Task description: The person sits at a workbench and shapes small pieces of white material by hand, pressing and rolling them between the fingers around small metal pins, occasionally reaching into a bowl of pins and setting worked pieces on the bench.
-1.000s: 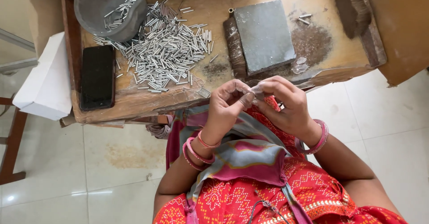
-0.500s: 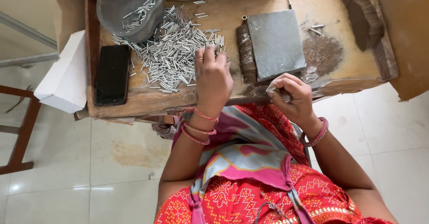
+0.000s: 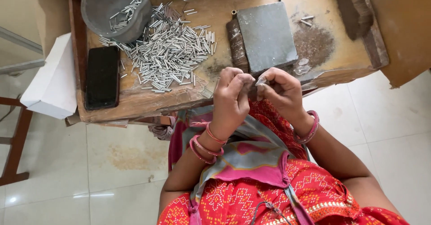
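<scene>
Both hands are up together at the near edge of the wooden table (image 3: pixel 314 0), just in front of the grey stone block (image 3: pixel 267 36). The left hand (image 3: pixel 231 99) has its fingers curled in, fingertips pinched toward the right hand. The right hand (image 3: pixel 280 92) is curled too, thumb and forefinger pinching a small pale piece (image 3: pixel 260 80) right where the two hands meet. The piece is too small to tell what it is. Fingertips of both hands are touching or nearly so.

A pile of short metal tubes (image 3: pixel 173 50) is spread on the table left of the block, well apart from the hands. A grey bowl (image 3: pixel 114 7) with a few more tubes sits at the far left corner, touching the pile. A black phone (image 3: pixel 102 77) lies flat near the left edge. A white box (image 3: pixel 51 83) sits just off the table's left side. Two loose tubes (image 3: pixel 306 21) lie right of the block.
</scene>
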